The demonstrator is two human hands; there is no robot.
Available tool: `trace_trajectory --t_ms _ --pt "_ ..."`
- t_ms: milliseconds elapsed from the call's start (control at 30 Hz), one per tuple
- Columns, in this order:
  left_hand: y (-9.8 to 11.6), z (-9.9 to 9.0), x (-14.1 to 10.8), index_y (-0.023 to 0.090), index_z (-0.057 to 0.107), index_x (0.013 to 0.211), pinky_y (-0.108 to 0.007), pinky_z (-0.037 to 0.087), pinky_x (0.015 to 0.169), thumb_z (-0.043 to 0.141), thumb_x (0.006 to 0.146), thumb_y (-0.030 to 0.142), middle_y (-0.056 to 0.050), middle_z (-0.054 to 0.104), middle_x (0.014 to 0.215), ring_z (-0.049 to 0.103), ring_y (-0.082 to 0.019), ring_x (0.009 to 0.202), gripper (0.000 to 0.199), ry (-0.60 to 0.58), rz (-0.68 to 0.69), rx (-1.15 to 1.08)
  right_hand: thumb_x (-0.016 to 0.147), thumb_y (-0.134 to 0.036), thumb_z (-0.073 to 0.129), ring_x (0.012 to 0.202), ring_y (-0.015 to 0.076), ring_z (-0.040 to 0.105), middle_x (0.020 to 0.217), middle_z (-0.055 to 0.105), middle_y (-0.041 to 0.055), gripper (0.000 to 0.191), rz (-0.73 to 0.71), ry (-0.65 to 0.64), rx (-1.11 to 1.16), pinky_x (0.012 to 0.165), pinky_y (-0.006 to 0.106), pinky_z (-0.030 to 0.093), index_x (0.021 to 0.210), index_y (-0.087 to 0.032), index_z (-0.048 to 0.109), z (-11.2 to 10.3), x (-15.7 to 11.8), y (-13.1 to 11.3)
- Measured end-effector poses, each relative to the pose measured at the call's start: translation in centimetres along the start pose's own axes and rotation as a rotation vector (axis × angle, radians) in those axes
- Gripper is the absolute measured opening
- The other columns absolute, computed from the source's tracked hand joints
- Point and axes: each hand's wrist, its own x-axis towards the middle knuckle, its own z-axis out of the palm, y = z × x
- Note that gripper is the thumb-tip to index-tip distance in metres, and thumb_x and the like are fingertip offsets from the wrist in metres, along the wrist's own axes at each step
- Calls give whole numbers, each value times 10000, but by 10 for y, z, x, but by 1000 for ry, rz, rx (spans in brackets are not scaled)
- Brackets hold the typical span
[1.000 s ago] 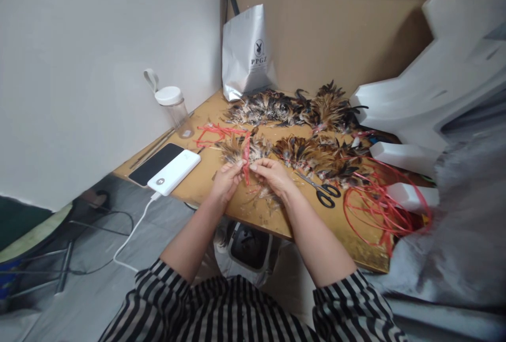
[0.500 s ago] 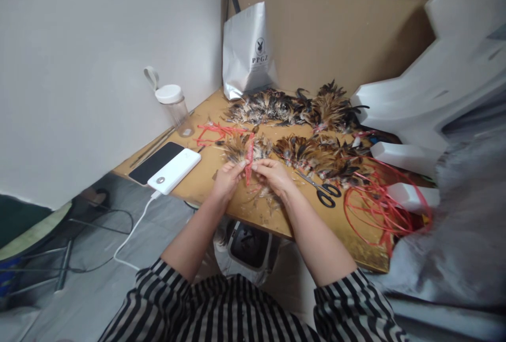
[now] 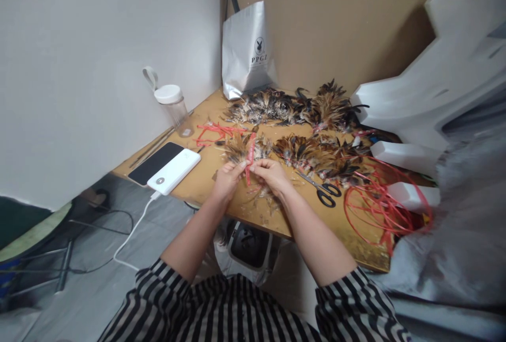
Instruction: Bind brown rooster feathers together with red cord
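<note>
A short red plastic strip (image 3: pixel 251 147) stands between my two hands, over the near edge of a small feather pile (image 3: pixel 236 148). My left hand (image 3: pixel 230 177) pinches the strip from the left with thumb and finger. From the right, my right hand (image 3: pixel 271 174) pinches it too, its fingertips close to the left ones. Bunches of brown feathers (image 3: pixel 320 157) tied with red lie to the right of my hands. Black-handled scissors (image 3: pixel 326 193) rest just below those bunches.
More feather bunches (image 3: pixel 284 107) line the back, near a silver bag (image 3: pixel 245 52). A clear bottle (image 3: pixel 174 107), a phone (image 3: pixel 156 162) and a white power bank (image 3: pixel 174 171) are at the left. Tangled red strips (image 3: pixel 379 205) lie on the table's (image 3: pixel 316 221) right side.
The upper end of the red strip has shifted slightly to the right. Both hands keep their pinch in nearly the same place.
</note>
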Motion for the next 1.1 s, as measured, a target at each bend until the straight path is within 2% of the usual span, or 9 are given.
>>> trace_trajectory --t_ms 267,433,633,733,867,967,1100 --pt "-9 -9 5 123 674 761 -246 443 641 688 635 320 -45 658 692 573 -115 622 235 6 78 115 578 -371 691 392 45 336 461 475 -59 247 8 -5 50 403 191 216 666 -156 607 1 -1 -2" --pt "-13 -14 7 125 669 704 -258 442 642 675 642 349 -38 654 668 571 -124 616 233 21 116 207 581 -358 681 410 52 371 461 494 -49 228 16 26 76 416 190 234 661 -154 616 0 0 -2" --pt "-13 -14 7 129 675 725 -249 438 626 692 622 340 -40 657 667 579 -127 613 235 55 105 200 567 -348 683 406 57 368 446 487 -52 221 27 27 94 424 197 242 662 -157 622 0 0 -3" --pt "-12 -14 7 129 677 746 -259 446 659 679 636 352 -43 664 689 592 -136 648 249 127 155 230 552 -340 686 414 59 373 461 501 -50 220 -1 65 81 442 204 270 645 -155 613 1 0 -4" --pt "-10 -12 5 135 679 741 -289 449 741 673 639 363 -59 683 798 609 -175 790 249 223 259 271 547 -328 680 458 70 415 520 548 -34 209 -67 174 -3 492 215 329 626 -151 603 2 2 -4" --pt "-10 -9 2 139 676 669 -301 452 743 686 627 353 -64 686 783 614 -183 780 218 154 235 289 564 -328 671 510 87 465 589 589 -9 201 -128 195 -60 531 224 364 630 -151 602 2 4 -1" --pt "-11 -8 2 136 676 640 -273 453 697 704 607 337 -58 679 709 609 -155 687 205 61 127 287 587 -369 665 517 103 474 600 593 9 230 -163 192 -125 508 226 370 650 -158 602 2 5 2"
